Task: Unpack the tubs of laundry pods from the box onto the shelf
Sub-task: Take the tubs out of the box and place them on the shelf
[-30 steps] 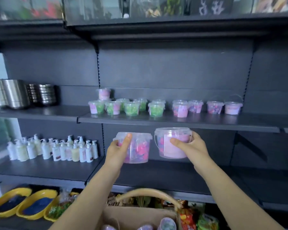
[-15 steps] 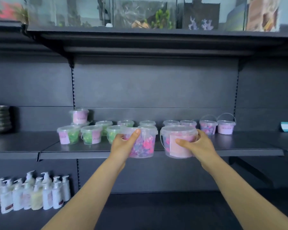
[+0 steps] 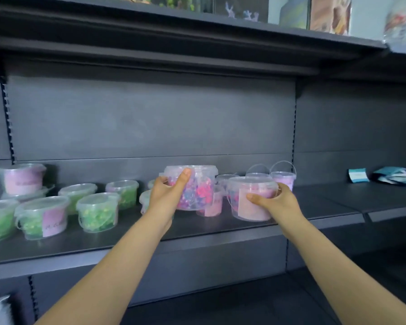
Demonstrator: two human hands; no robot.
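Two tubs in hand, one per side. Left hand point(image 3: 165, 195) wrapped around clear tub of pink and blue pods point(image 3: 195, 187), thumb up its front, held raised above shelf point(image 3: 197, 228). Right hand point(image 3: 273, 202) clasped around pink-labelled tub point(image 3: 250, 199), base at or just above shelf surface; contact hard to tell. Placing step under way. Next: lower both into bare patch at 6 o'clock of pink tubs point(image 3: 283, 178), clear of green tubs point(image 3: 96, 213) at 9 o'clock, then let go.
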